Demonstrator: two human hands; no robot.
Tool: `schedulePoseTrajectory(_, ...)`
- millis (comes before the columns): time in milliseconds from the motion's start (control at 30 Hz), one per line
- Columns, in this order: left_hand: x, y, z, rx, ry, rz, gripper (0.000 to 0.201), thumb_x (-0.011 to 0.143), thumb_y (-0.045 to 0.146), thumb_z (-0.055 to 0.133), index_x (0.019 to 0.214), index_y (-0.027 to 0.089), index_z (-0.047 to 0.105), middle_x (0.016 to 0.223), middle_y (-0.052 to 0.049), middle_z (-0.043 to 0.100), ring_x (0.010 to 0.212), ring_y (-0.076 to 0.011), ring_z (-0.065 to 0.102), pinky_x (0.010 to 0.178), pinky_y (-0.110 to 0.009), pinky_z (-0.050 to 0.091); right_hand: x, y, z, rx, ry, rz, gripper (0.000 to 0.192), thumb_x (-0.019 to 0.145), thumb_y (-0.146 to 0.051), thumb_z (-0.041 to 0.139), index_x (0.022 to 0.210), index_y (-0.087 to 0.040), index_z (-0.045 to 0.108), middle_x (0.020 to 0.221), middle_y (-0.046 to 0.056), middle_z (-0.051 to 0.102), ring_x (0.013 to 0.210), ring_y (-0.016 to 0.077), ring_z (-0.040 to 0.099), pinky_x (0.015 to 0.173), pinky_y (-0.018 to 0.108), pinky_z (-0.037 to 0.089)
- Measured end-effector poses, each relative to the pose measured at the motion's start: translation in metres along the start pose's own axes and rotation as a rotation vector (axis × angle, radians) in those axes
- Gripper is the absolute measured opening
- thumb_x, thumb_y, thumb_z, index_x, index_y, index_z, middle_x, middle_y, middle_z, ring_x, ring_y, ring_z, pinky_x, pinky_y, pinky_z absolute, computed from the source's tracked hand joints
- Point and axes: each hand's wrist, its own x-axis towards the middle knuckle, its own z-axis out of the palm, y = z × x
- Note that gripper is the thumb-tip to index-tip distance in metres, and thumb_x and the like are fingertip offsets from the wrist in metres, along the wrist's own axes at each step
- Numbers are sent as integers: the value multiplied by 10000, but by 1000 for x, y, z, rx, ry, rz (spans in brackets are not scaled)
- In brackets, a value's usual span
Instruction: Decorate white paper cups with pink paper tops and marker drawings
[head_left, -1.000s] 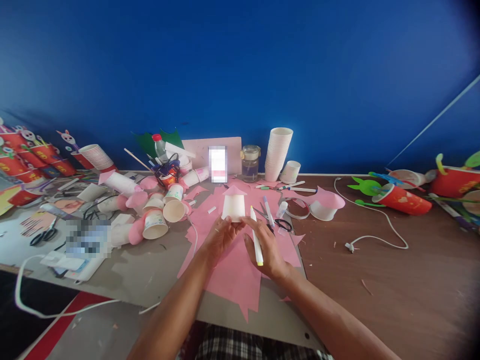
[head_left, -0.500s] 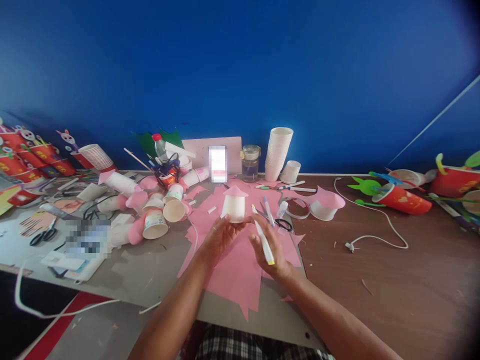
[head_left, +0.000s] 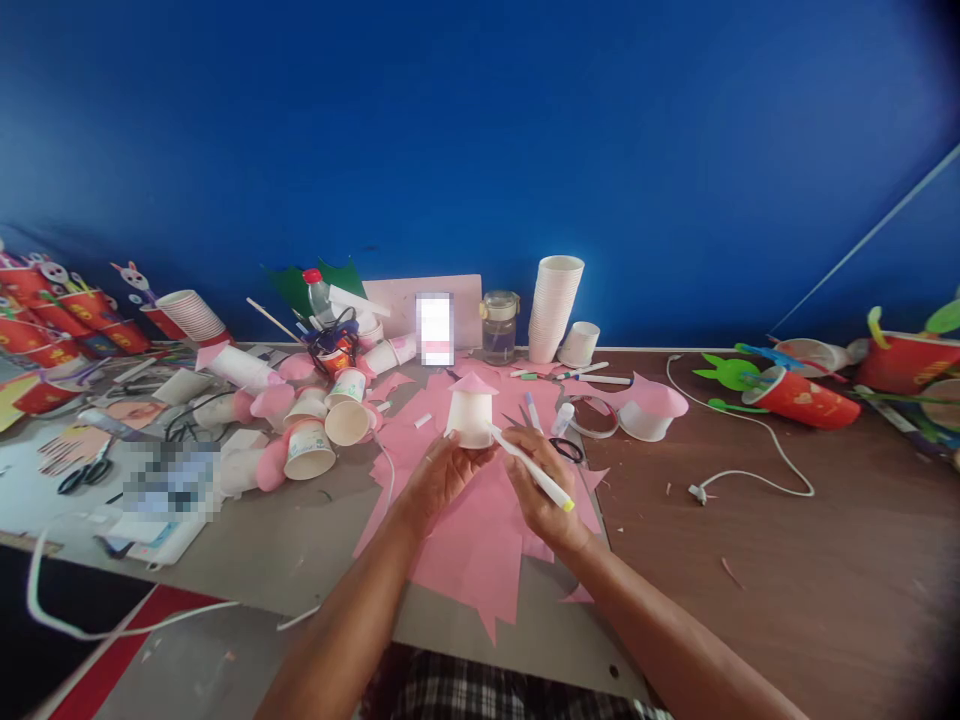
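1. A white paper cup (head_left: 470, 422) is held over the pink paper (head_left: 480, 570), in front of the body and roughly midway across the surface (head_left: 337, 560).
2. The lower part of the cup is gripped by the left hand (head_left: 448, 472), whose fingers are closed around it; some fingertips are hidden, so their exact placement cannot be told.
3. A white marker (head_left: 541, 476) is clamped in the fingers of the right hand (head_left: 536, 502). Its tip is aimed at the lower right edge of the cup; whether contact is made cannot be told.
4. A pink paper cone (head_left: 471, 384) is already seated on top of the cup, so that part is judged done.
5. No drawn line can be made out on the side that shows, which is plain white; any marking is judged to be barely begun, if begun at all. The far side is hidden.
6. A similar cup (head_left: 646, 424), topped by a tilted pink cone, is seen on the right, also without visible drawing.
7. Black-handled scissors (head_left: 568, 449) and a small white bottle (head_left: 564, 418) are seen just beyond the right hand. Farther back, a tall stack of cups (head_left: 553, 312) is stood against the blue wall (head_left: 480, 150).
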Motion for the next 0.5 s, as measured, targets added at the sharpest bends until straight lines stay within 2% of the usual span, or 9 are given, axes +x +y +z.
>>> schedulePoseTrajectory(133,0,0,0,2,-17,-12,429,792,403,719,1105,117,651,1000,-103,720,928,-211,677,854,-322,517,0,0,0,46,-10,17,178,924,-252,509,1069,-226,609,968,64,667,912,194,644,792,331,515)
schedulePoseTrajectory(267,0,0,-1,2,-49,-25,374,819,403,689,1066,123,675,1007,-93,721,913,-183,677,853,-299,525,-1,2,2,75,-13,38,171,925,-244,509,1068,-224,600,956,61,654,901,188,634,785,325,505)
schedulePoseTrajectory(500,0,-1,-2,13,-73,-21,369,822,410,684,1065,133,680,1051,-99,712,938,-186,669,867,-298,527,1,3,2,35,-5,63,174,929,-285,497,1052,-219,600,953,70,659,896,197,634,764,331,514)
